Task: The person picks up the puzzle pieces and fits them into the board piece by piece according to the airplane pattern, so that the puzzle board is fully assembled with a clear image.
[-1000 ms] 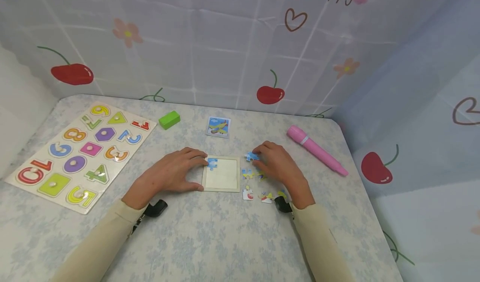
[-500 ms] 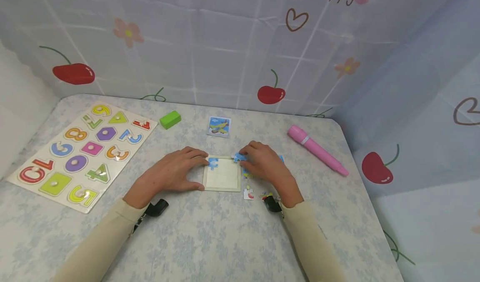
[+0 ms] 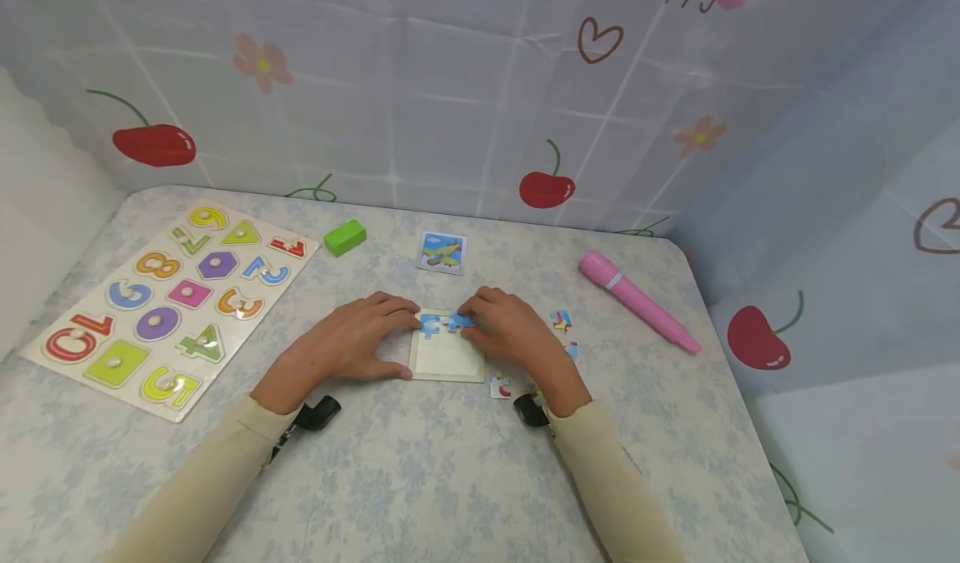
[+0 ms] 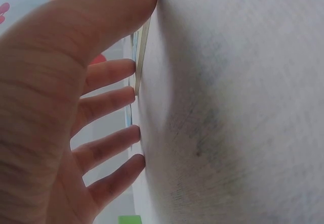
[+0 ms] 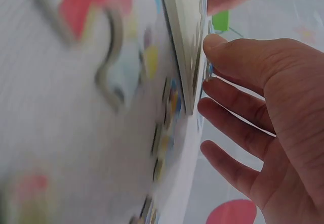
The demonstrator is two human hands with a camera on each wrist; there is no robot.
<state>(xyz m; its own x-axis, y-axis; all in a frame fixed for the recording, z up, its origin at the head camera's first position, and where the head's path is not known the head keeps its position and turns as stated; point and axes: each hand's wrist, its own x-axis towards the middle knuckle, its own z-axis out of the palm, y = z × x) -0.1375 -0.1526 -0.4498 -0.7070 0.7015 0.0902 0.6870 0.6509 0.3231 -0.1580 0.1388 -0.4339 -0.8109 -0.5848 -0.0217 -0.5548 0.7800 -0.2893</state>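
A shallow, pale square puzzle tray (image 3: pixel 448 361) lies on the table between the hands. One blue jigsaw piece (image 3: pixel 429 326) sits in its upper left corner. My left hand (image 3: pixel 341 342) rests at the tray's left side, thumb by the lower corner, with fingers spread and fairly straight in the left wrist view. Over the tray's top right part, my right hand (image 3: pixel 508 330) pinches a second blue jigsaw piece (image 3: pixel 457 321) between thumb and fingertips, close beside the first. Loose jigsaw pieces (image 3: pixel 500 386) lie right of the tray, some hidden under the right hand.
Behind the tray is a small airplane picture card (image 3: pixel 442 252). A green block (image 3: pixel 345 237) and a number-and-shape puzzle board (image 3: pixel 172 305) lie at the left. A thick pink pen-shaped object (image 3: pixel 639 301) lies at the right. A printed curtain hangs behind the table.
My right hand has carried the blue jigsaw piece leftward from beside the tray to over its top right part. My left hand has stayed at the tray's left edge.
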